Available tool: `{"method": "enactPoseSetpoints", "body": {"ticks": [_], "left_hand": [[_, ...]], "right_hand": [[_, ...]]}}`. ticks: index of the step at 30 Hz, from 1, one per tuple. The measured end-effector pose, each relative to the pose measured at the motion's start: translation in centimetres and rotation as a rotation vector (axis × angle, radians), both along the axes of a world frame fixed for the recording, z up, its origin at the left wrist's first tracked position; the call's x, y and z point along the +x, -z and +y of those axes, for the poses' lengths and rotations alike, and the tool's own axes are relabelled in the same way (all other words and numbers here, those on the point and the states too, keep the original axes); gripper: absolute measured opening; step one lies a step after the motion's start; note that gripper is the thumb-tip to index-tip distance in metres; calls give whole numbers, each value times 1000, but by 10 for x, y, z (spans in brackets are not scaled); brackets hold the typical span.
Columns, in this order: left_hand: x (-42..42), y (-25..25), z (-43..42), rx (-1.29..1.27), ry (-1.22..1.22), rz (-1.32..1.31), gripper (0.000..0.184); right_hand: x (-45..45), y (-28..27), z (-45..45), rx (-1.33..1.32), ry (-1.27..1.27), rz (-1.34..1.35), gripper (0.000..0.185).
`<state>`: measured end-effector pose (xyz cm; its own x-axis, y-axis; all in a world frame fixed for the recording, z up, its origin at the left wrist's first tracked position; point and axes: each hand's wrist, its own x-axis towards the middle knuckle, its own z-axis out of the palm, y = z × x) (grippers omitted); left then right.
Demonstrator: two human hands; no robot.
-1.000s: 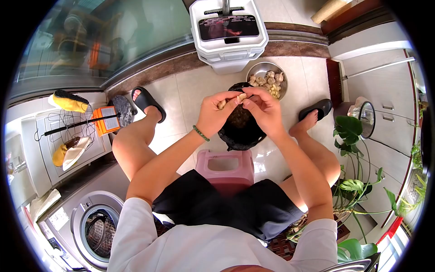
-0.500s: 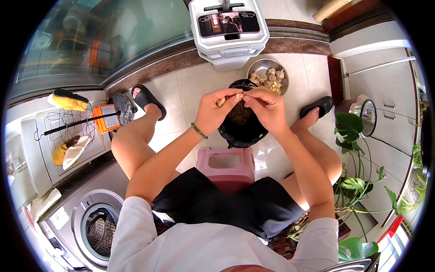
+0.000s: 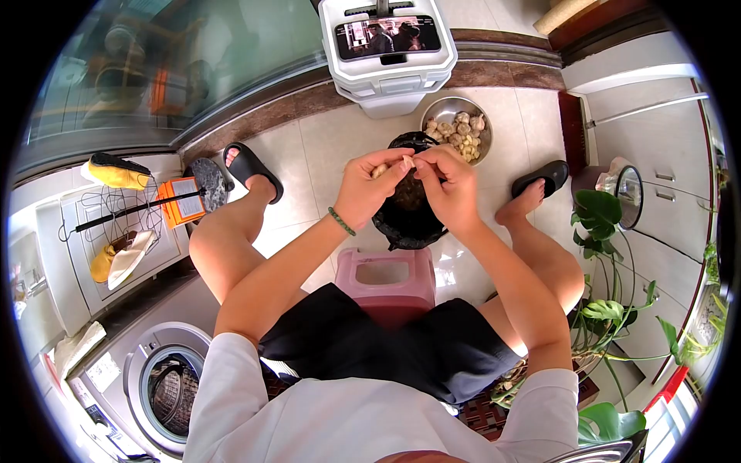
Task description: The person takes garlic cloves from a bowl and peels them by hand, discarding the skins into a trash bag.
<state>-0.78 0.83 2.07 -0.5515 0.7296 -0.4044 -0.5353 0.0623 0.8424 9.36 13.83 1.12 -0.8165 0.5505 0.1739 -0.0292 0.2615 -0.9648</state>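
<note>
Over a black-lined bin (image 3: pixel 409 224), my two hands meet at the fingertips. My left hand (image 3: pixel 370 185), with a green bead bracelet at the wrist, is closed on garlic (image 3: pixel 379 170); a pale piece shows at its thumb and fingertips. My right hand (image 3: pixel 446 181) pinches at the same small piece, its fingertips touching it; the piece is partly hidden. Just beyond the bin, a steel bowl (image 3: pixel 486 144) on the tiles holds several garlic bulbs (image 3: pixel 463 123) and some loose cloves.
A pink stool (image 3: pixel 386 258) stands between my legs. Beyond the bin is a white container (image 3: pixel 390 81) with a phone (image 3: pixel 387 37) showing a video. A washing machine (image 3: pixel 166 386) is at lower left, a wire rack (image 3: pixel 116 220) at left, a leafy plant (image 3: pixel 598 216) at right.
Both hands stay together over the bin, while the fingers shift slightly around the pale piece. The picture on the phone has changed.
</note>
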Motion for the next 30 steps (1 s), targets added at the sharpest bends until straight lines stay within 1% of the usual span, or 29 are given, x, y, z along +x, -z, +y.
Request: {"method": "enactPoseSetpoints", "body": {"ticks": [1,3,7,9,13,15,17,19,20,22,23,25,26,28,29,30], "left_hand": [[0,0,0,6,3,-9,27],[0,1,-1,-6,7,-8,27],[0,0,0,-11,4,-15,28],[-2,-2,-1,2,17,-24,29],[-5,0,-4,40,74,-16,32],[-6,-1,-4,42,90,-20,33],[-7,-3,-4,44,105,-24,33],[-8,-5,-4,37,115,-57,32],[-9,-6,-4,36,114,-58,32],[-12,-7,-5,17,153,-43,32],[-12,-4,-6,16,154,-46,32],[-14,1,-8,6,217,22,33],[-12,2,-8,5,218,20,33],[-9,1,-6,12,207,191,36],[-9,1,-6,13,209,189,36],[-9,0,-6,16,210,98,37]], "right_hand": [[0,0,-1,0,0,0,2],[-1,-2,-3,148,24,7,2],[-1,3,-1,195,3,-11,5],[-2,4,-2,93,-20,-46,4],[-3,4,4,74,-9,-10,3],[-3,1,8,-58,6,13,4],[1,0,12,-97,2,17,4],[6,-2,18,80,-133,-31,7],[7,-1,17,78,-134,-32,7],[10,-1,16,171,-284,6,14],[12,-1,13,169,-283,4,14],[11,-5,6,-7,-173,-15,18],[11,-2,7,13,-132,-5,23],[8,-12,9,43,-158,-1,26],[7,-15,11,74,-186,6,30],[8,-9,13,70,-211,12,28]]}}
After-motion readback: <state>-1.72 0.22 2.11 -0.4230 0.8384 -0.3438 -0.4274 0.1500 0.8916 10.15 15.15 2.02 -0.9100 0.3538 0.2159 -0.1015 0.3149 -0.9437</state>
